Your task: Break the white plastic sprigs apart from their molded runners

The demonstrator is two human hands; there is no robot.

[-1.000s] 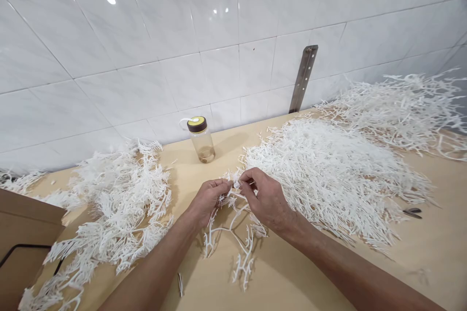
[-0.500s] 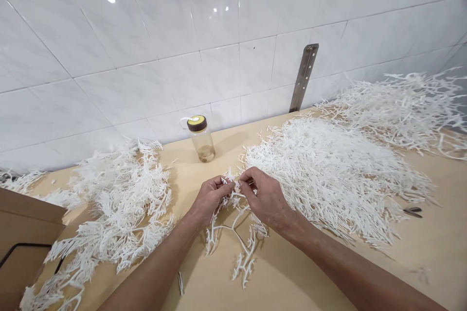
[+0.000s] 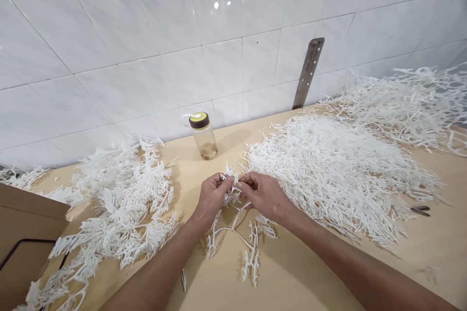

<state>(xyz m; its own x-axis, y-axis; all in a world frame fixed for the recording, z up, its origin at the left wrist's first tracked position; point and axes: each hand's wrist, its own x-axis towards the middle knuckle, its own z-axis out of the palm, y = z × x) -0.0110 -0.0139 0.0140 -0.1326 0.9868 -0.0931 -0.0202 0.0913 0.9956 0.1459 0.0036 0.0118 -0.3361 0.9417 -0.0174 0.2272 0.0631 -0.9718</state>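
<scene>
My left hand (image 3: 214, 195) pinches a white branching plastic sprig (image 3: 235, 227) near the middle of the table. Close beside it, my right hand (image 3: 265, 195) is closed with thumb and fingertips on the same sprig, at its upper part. The sprig's lower stems fork and hang down towards me between my forearms. To the right of my right hand spreads a big heap of thin white plastic pieces (image 3: 335, 170). Left of my left hand lies a pile of bushy white sprigs (image 3: 124, 199). The exact spot under my fingertips is partly hidden.
A clear bottle with a yellow and dark lid (image 3: 204, 138) stands behind my hands. More white branches (image 3: 408, 102) lie at the back right. A cardboard box (image 3: 29, 233) is at the left edge. Small dark snips (image 3: 421, 210) lie right. A metal bracket (image 3: 308, 73) leans against the tiled wall.
The right hand's fingers have lowered and closed in on the sprig. The sprig's hanging stems have shifted slightly to the right, and the camera view has moved a little.
</scene>
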